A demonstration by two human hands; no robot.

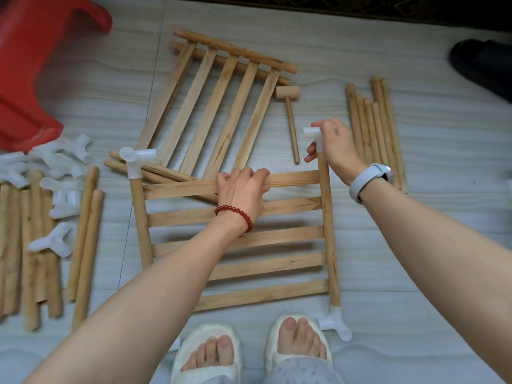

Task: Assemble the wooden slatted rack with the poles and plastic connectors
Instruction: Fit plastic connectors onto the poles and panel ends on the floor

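Pale grey floor tiles (pixel 415 273) carry everything, and you stand over the work with both slippered feet at six o'clock. Your slatted panel (pixel 235 236) lies flat at the centre, five slats across between two round side poles. Your left hand (pixel 241 189) curls its fingers over the top slat, likely to pin the panel so it cannot slide while the other hand works. Your right hand (pixel 331 145), at about one o'clock from the panel's middle, has its fingers and thumb closed around a white connector (pixel 311 135) seated on the top end of the right side pole (pixel 328 223); judging by the grip, you are pressing or twisting it home. Two corners already wear connectors: one at the top left (pixel 138 159) and one at the bottom right (pixel 336 320); the bottom left corner is hidden behind your arm. A second slatted panel (pixel 216 106) waits at twelve o'clock, partly under the first, with the small wooden mallet (pixel 289 115) just beside it, handy for tapping joints tight. Spare poles (pixel 374 128) lie at two o'clock, more poles (pixel 33 245) and loose connectors (pixel 58 162) at nine o'clock, and a red plastic stool (pixel 36 65) at ten o'clock.
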